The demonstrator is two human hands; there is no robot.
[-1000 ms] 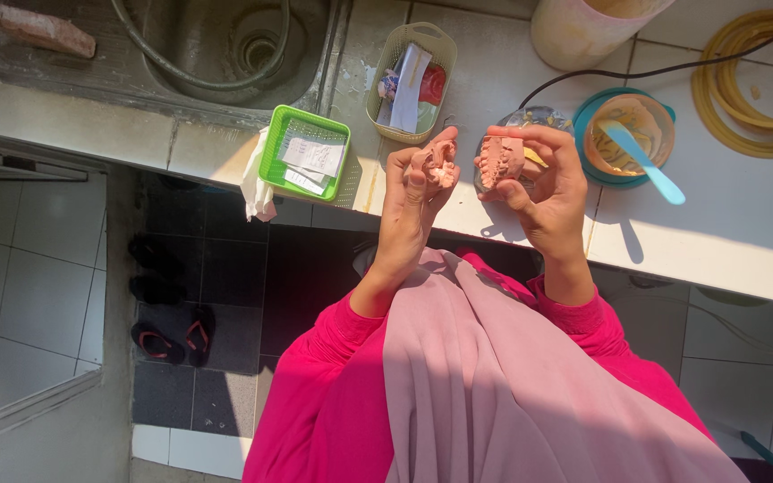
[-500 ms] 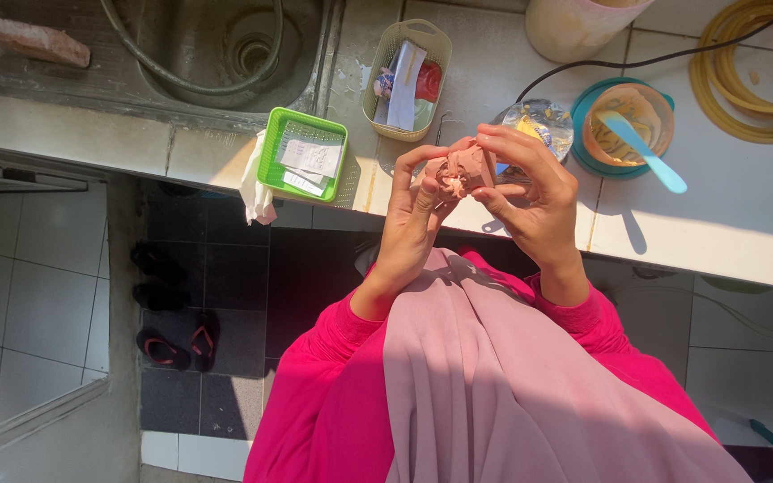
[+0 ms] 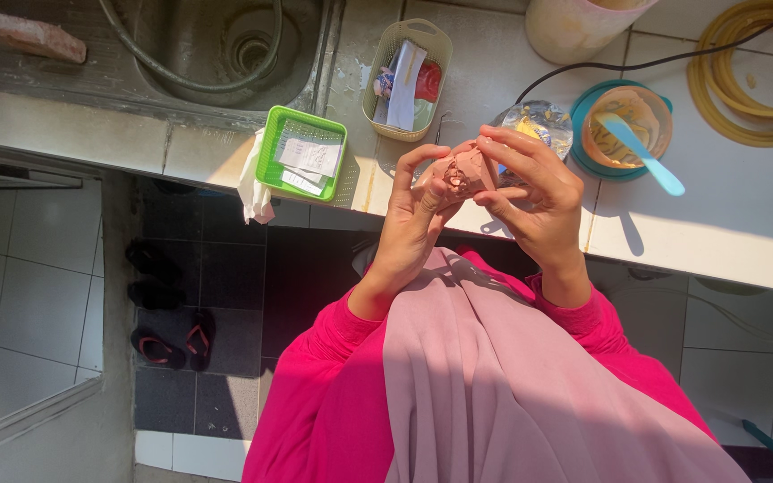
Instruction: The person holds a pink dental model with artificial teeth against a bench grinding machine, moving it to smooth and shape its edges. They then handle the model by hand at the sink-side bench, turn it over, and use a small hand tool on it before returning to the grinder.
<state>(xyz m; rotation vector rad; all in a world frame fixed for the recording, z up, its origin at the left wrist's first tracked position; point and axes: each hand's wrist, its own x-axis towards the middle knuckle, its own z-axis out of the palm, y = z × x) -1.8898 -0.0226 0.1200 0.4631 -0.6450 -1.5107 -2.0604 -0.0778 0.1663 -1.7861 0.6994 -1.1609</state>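
Tiled table (image 3: 726, 215) beside sink (image 3: 216, 54); pink lump (image 3: 462, 170) pinched between left hand (image 3: 418, 210) and right hand (image 3: 539, 192), above green basket (image 3: 301, 154) level.

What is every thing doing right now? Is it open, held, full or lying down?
pink lump: held up between both hands, off the counter.
left hand: fingers gripping the lump.
right hand: fingers gripping the lump.
green basket: on the counter edge, papers inside.
beige basket: upright, holds small items.
teal bowl: open, a light blue spatula resting in it.
yellow hose: coiled on the counter.
sink: a hose lying in it.
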